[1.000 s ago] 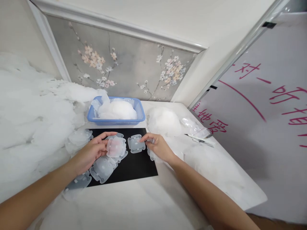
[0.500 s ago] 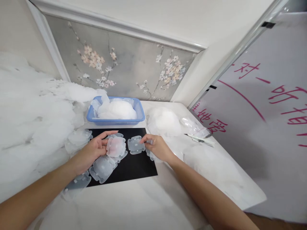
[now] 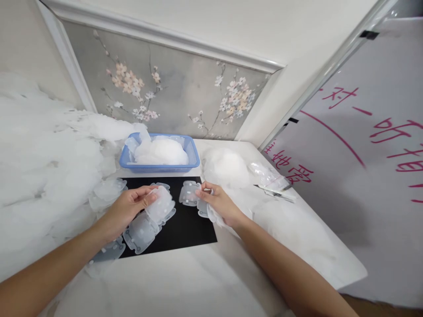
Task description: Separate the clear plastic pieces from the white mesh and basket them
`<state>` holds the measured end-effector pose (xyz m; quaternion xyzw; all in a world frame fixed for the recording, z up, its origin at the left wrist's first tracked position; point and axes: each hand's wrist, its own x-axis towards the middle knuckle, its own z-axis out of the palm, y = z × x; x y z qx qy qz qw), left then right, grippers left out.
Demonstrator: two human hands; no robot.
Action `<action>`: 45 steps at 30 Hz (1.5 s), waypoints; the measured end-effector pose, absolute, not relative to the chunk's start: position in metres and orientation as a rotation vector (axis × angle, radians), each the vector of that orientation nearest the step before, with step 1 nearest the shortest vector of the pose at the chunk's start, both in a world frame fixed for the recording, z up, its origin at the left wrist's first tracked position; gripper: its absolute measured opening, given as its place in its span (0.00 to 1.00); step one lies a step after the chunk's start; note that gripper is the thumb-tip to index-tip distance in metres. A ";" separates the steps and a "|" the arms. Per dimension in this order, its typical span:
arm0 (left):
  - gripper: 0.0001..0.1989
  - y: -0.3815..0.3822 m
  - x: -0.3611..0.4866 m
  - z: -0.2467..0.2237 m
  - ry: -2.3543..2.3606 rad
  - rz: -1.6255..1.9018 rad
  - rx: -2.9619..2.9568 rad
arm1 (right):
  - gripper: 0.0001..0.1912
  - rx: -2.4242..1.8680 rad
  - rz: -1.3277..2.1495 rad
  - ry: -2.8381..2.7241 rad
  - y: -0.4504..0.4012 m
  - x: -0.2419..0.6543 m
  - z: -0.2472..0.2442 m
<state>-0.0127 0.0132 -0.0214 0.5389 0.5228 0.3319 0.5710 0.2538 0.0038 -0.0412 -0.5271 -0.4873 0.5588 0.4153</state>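
Note:
Between thumb and fingers, my left hand [image 3: 137,203] pinches a translucent plastic sheet [image 3: 161,205] with notched edges and small pale spots. It is over a loose stack of similar sheets [image 3: 141,231] on a black mat [image 3: 185,226]. My right hand [image 3: 218,200] is closed on the right edge of another translucent plastic sheet [image 3: 189,193], above the mat's upper right part. More sheets [image 3: 204,208] lie partly hidden under my right hand.
Behind the mat stands a blue basket [image 3: 158,168] filled with white translucent pieces. A big white heap [image 3: 42,176] rises at the left. Plastic bags [image 3: 226,167] lie at the right, near a whiteboard [image 3: 363,211] with red writing.
My left hand has turned, its thumb now over the sheet, which has tilted. The sheet at my right hand has shifted slightly up and right, exposing more of the sheets below.

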 end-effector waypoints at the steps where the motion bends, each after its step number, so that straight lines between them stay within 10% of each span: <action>1: 0.22 0.013 -0.012 -0.021 1.224 0.790 1.262 | 0.21 -1.285 1.508 -1.168 0.003 0.253 -0.040; 15: 0.16 0.009 -0.004 -0.015 1.007 0.802 0.864 | 0.21 -1.072 1.664 -1.085 0.003 0.247 -0.044; 35: 0.16 0.011 -0.024 -0.038 1.441 0.734 2.136 | 0.20 -1.434 0.493 -1.694 0.165 0.162 0.034; 45: 0.17 0.007 -0.022 -0.037 1.356 0.721 2.113 | 0.18 -1.387 0.663 -1.699 0.168 0.173 -0.012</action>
